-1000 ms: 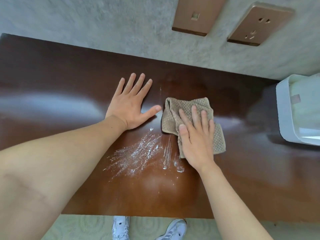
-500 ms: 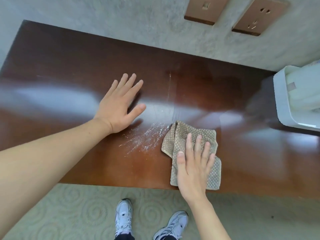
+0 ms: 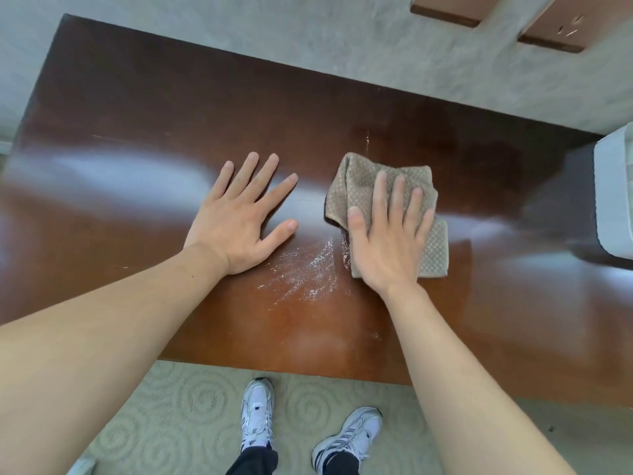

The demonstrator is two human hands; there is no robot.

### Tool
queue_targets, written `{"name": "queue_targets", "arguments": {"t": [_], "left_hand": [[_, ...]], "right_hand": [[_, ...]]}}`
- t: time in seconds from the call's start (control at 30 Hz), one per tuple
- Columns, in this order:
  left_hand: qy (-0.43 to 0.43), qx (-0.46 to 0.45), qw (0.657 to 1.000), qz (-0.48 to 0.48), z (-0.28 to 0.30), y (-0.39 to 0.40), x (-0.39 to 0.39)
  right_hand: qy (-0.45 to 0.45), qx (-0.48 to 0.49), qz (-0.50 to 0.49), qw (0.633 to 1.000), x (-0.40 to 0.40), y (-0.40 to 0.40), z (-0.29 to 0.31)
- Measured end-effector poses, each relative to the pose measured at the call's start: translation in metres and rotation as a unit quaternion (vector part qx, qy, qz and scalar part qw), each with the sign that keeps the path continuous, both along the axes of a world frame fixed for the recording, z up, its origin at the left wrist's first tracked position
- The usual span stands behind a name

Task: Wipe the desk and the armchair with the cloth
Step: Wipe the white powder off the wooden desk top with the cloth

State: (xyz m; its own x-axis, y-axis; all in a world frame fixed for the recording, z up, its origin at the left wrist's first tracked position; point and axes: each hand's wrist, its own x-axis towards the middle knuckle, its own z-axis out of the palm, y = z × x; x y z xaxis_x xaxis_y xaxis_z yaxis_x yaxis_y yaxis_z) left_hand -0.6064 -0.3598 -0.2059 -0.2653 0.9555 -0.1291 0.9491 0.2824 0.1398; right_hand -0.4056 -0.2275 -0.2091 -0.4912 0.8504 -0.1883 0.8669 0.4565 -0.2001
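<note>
A glossy dark brown desk [image 3: 137, 138] fills the view. My right hand [image 3: 387, 234] presses flat, fingers straight, on a folded beige waffle cloth [image 3: 352, 180] in the middle of the desk. My left hand [image 3: 239, 217] rests flat on the bare wood just left of the cloth, fingers spread. A smear of white powder [image 3: 305, 269] lies on the wood between my two wrists. No armchair is in view.
A white box-like container [image 3: 613, 200] stands on the desk's right end. Two copper wall plates [image 3: 555, 25] sit on the grey wall behind. My white sneakers [image 3: 257, 416] stand on patterned carpet at the desk's near edge.
My right hand has pushed the cloth away from the near edge, back toward the middle of the desk. The powder smear is smaller than a second ago. My left hand stays flat.
</note>
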Motion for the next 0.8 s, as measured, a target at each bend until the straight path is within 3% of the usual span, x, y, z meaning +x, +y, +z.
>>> {"name": "queue_targets", "arguments": {"t": [0.4, 0.6, 0.8], "left_hand": [[-0.005, 0.018, 1.0, 0.003, 0.002, 0.0, -0.001], [-0.01, 0.014, 1.0, 0.002, 0.005, 0.0, 0.0], [-0.019, 0.015, 1.0, 0.001, 0.007, -0.002, 0.0]], "right_hand": [[-0.028, 0.007, 0.059, 0.998, -0.069, 0.085, -0.001], [-0.011, 0.011, 0.125, 0.992, -0.049, 0.034, 0.004], [0.007, -0.017, 0.106, 0.994, -0.011, -0.053, 0.006]]}}
